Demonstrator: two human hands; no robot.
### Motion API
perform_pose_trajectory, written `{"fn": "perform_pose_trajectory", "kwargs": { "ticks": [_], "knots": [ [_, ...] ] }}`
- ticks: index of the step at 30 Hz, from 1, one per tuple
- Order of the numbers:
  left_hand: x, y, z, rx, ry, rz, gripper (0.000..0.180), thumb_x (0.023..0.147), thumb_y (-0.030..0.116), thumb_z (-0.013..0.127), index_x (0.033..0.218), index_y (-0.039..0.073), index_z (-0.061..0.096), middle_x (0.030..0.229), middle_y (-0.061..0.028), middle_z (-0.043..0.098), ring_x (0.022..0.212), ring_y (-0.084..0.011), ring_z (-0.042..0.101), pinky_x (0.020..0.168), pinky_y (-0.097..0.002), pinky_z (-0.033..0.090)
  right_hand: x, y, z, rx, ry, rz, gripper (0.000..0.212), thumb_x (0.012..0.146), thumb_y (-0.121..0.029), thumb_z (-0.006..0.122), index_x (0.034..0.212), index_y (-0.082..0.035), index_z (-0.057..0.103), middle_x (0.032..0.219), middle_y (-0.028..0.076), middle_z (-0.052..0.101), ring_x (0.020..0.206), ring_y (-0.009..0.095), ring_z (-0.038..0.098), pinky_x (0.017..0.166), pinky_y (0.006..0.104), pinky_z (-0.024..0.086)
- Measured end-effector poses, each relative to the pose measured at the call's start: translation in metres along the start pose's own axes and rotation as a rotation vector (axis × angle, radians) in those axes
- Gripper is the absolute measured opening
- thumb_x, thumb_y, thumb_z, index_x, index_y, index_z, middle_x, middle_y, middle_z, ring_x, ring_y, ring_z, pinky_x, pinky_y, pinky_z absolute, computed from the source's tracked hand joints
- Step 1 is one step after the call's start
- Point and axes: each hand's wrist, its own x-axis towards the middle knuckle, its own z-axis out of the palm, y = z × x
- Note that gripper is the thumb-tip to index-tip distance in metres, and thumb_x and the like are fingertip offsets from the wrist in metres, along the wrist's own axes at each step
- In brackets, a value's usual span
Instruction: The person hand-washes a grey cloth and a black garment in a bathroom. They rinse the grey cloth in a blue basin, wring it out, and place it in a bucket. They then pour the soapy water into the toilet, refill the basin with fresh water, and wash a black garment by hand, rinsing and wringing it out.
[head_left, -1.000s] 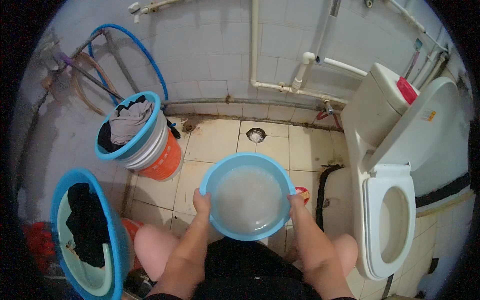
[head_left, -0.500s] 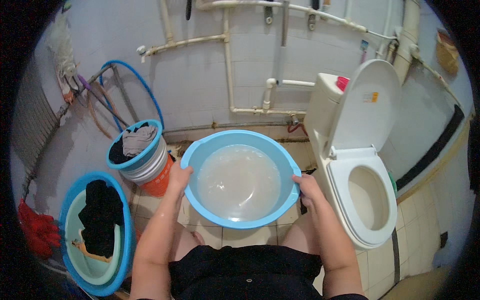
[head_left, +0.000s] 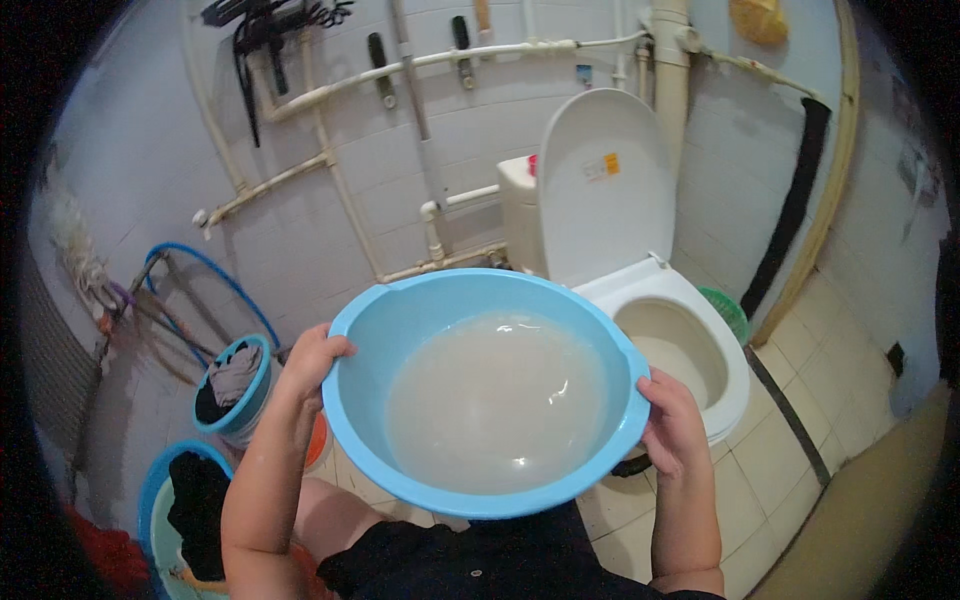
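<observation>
Left hand [head_left: 312, 362]: clamped on the basin's left rim, the thumb laid over the edge; its other fingers are mostly hidden.
Right hand [head_left: 678, 420]: closed on the rim at the opposite side, the thumb placed on top and the fingers curled beneath.
Basin [head_left: 365, 375]: held up between both hands, in front of the lap [head_left: 470, 560]; whether the lap is touched cannot be told.
Water [head_left: 500, 400]: held in the basin, cloudy and greyish, with bright glints on its surface.
Toilet [head_left: 733, 375]: partly covered by the basin's right side in this view; its lid [head_left: 610, 190] is raised.
Small tub [head_left: 262, 388]: set on a bucket [head_left: 248, 433] at the left, filled with grey and black clothes [head_left: 236, 374].
Blue tub [head_left: 150, 500]: placed nearer, at lower left, with black cloth [head_left: 197, 510] inside.
Hose [head_left: 228, 275]: looped by the wall, behind the small tub.
</observation>
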Motion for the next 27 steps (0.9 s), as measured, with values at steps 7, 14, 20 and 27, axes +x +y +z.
{"fn": "perform_pose_trajectory", "kwargs": {
  "ticks": [7,14,20,27],
  "knots": [
    [0.014,0.036,0.064,0.021,-0.191,-0.010,0.033,0.066,0.003,0.053,0.098,-0.008,0.053,0.078,-0.0145,0.057,0.059,-0.0206,0.059,0.051,-0.0319,0.051,-0.032,-0.014,-0.047,0.110,0.113,-0.124,0.037,0.088,-0.015,0.050,0.115,0.010,0.045,0.104,0.015,0.058,0.091,0.020,0.060,0.081,0.0327,0.049],
    [0.023,0.078,0.115,0.077,-0.298,-0.052,0.027,0.068,0.006,0.057,0.092,-0.006,0.052,0.076,-0.0120,0.056,0.063,-0.0211,0.058,0.060,-0.0342,0.052,-0.033,0.000,-0.099,0.318,0.235,-0.106,0.032,0.089,-0.015,0.048,0.111,0.008,0.048,0.104,0.015,0.059,0.090,0.021,0.060,0.080,0.0337,0.050],
    [0.023,0.105,0.150,0.146,-0.258,-0.045,0.025,0.070,0.008,0.058,0.090,-0.006,0.053,0.074,-0.0114,0.056,0.064,-0.0203,0.057,0.063,-0.0324,0.051,-0.031,0.008,-0.119,0.401,0.271,-0.081,0.032,0.091,-0.017,0.045,0.111,0.007,0.049,0.105,0.013,0.059,0.094,0.021,0.059,0.084,0.0353,0.047],
    [0.030,0.126,0.169,0.147,-0.269,-0.049,0.028,0.074,0.013,0.059,0.092,-0.007,0.054,0.084,-0.0145,0.057,0.072,-0.0214,0.058,0.066,-0.0339,0.051,-0.025,0.018,-0.131,0.534,0.231,-0.059,0.036,0.092,-0.018,0.043,0.118,0.007,0.044,0.112,0.016,0.056,0.101,0.023,0.056,0.089,0.0359,0.046]
  ]
}}
